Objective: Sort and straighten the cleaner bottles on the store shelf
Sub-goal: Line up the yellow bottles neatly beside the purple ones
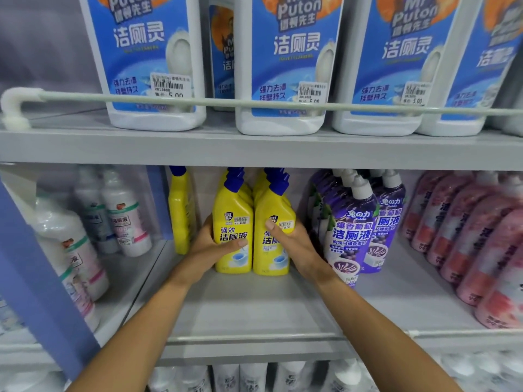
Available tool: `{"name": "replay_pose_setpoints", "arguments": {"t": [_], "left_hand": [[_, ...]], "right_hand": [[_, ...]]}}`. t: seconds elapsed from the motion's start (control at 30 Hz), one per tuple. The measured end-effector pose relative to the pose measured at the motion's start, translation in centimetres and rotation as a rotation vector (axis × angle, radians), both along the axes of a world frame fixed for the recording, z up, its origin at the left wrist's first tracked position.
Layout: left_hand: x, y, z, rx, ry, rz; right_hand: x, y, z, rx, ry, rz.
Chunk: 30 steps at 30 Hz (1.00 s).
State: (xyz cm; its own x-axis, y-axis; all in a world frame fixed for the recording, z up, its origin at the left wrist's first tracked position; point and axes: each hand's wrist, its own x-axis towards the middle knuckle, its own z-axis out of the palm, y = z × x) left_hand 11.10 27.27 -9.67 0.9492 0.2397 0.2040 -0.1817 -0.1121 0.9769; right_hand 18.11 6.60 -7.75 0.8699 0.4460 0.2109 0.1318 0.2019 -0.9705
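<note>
Two yellow cleaner bottles with blue caps stand side by side at the front of two short rows on the middle shelf. My left hand (210,244) wraps the left yellow bottle (233,219) from its left side, thumb across the label. The right yellow bottle (273,258) is held by my right hand (294,244) from the right, thumb on its front. Both bottles stand upright and touch each other. A third yellow bottle (181,210) stands apart at the left, turned edge-on.
Purple pouch bottles (353,230) stand close to my right hand, pink bottles (467,236) further right. A blue divider (158,202) and white bottles (124,219) are at the left. White-blue jugs (285,66) fill the upper shelf behind a rail (198,101). Bare shelf board (254,309) lies in front.
</note>
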Motion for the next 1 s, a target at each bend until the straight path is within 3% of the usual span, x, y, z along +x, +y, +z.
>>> {"name": "replay_pose_setpoints", "arguments": {"t": [0.7,0.77,0.87,0.93,1.0], "left_hand": [[-1.0,-0.6,0.2,-0.033,-0.077,0.138],[-1.6,-0.1,0.6,-0.039,-0.178,0.292],[-2.0,1.6,1.6,0.045,-0.363,0.746],[-1.4,3.3,2.6,0.204,-0.354,0.977],[-0.3,5.1,3.4,0.326,-0.261,1.005]], "right_hand": [[-0.1,1.4,-0.1,-0.018,-0.007,-0.039],[0.1,1.4,-0.1,-0.029,-0.003,-0.049],[0.4,1.6,-0.3,-0.037,-0.002,-0.055],[0.6,1.8,-0.4,-0.033,-0.005,-0.063],[0.7,1.8,-0.5,-0.031,-0.015,-0.068]]}}
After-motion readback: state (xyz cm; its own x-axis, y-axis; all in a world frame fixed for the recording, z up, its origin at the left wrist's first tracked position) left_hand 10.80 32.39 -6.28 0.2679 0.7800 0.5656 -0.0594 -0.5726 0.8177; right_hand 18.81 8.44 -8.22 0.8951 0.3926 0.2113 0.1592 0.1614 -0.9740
